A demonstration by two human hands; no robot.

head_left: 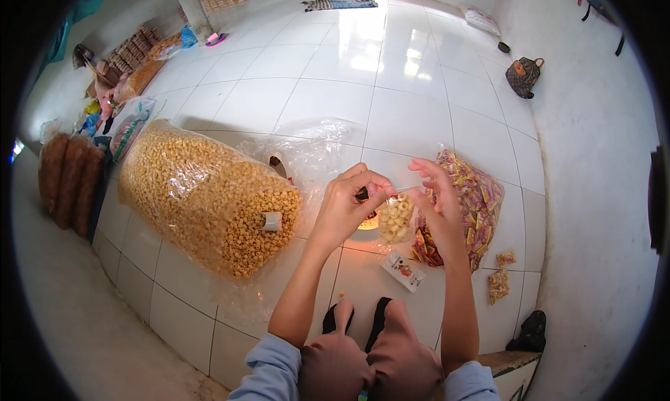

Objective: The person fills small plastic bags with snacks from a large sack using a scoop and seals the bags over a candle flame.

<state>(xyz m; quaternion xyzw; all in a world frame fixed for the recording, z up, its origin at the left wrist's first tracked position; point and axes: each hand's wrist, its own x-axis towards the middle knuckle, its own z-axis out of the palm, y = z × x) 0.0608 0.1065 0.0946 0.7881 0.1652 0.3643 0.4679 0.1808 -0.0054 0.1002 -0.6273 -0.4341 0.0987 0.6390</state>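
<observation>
My left hand (354, 195) is closed, pinching the top edge of a small clear bag of pale ring-shaped snacks (396, 221). At the bag's other top corner is my right hand (438, 198), its thumb near the plastic and its other fingers spread. The bag hangs upright between the hands. Behind and below it, an orange glow (368, 223) shows, its source partly hidden. A white printed packet (403, 271) lies on the tiles below the bag.
A large clear sack of golden snacks (202, 191) lies left, with a white piece (272, 221) on it. Right is a bag of red-yellow packets (474, 205), near two small snack bags (498, 286). Farther off are a backpack (523, 76) and long brown bags (70, 181).
</observation>
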